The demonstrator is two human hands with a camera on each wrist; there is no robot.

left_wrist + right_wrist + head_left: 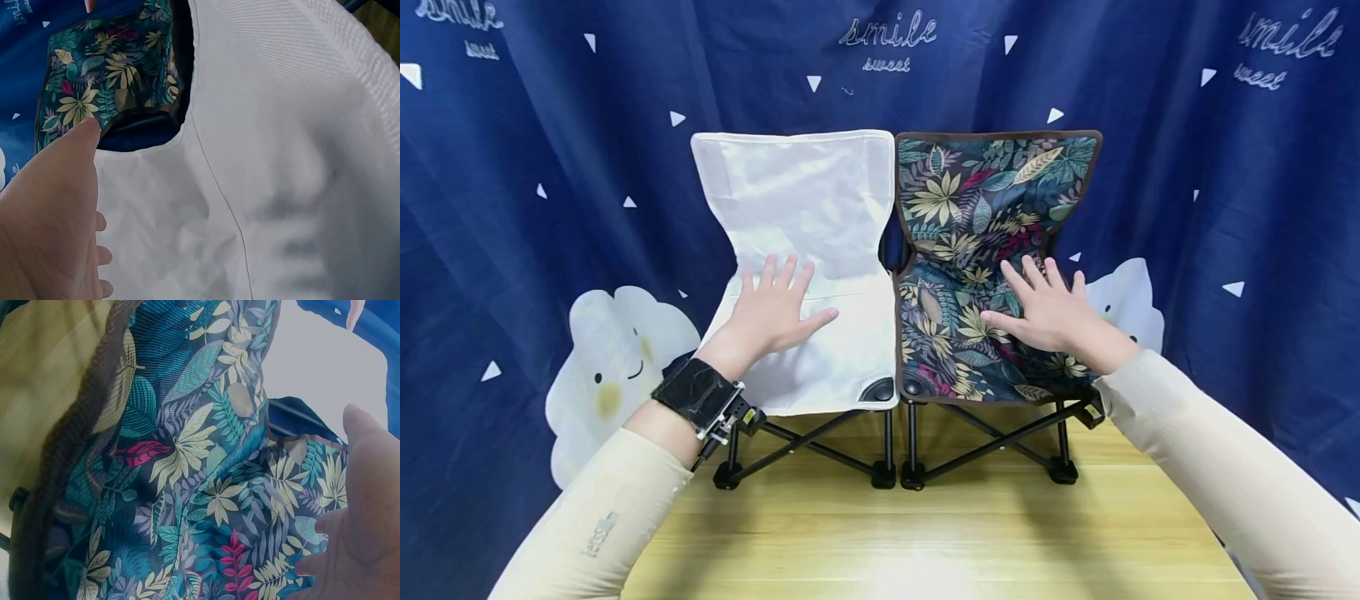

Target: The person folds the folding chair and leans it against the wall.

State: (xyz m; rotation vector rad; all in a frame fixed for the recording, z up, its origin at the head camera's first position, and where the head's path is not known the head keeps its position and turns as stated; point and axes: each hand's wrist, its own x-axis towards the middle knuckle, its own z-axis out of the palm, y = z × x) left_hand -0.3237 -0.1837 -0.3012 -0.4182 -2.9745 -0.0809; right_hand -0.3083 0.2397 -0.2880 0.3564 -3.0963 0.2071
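Two small folding chairs stand side by side in the head view. On the left is a white folding chair [797, 192], and on the right a leaf-patterned folding chair [992, 183] with brown edging. My left hand [771, 312] is spread above the white seat, palm down, with nothing in it. Likewise spread, my right hand [1048, 312] hovers over the patterned seat and holds nothing. A faint hand shadow falls on the white fabric [281, 125] in the left wrist view. The right wrist view has my right thumb [365, 444] apart from the leaf-patterned fabric [206, 462].
Black crossed legs [805, 440] carry the chairs on a light wooden surface [880, 533]. Behind them hangs a dark blue curtain [625, 83] with white lettering and triangles. White cloud shapes [617, 367] flank the chairs. A black strap with a camera [700, 400] circles my left wrist.
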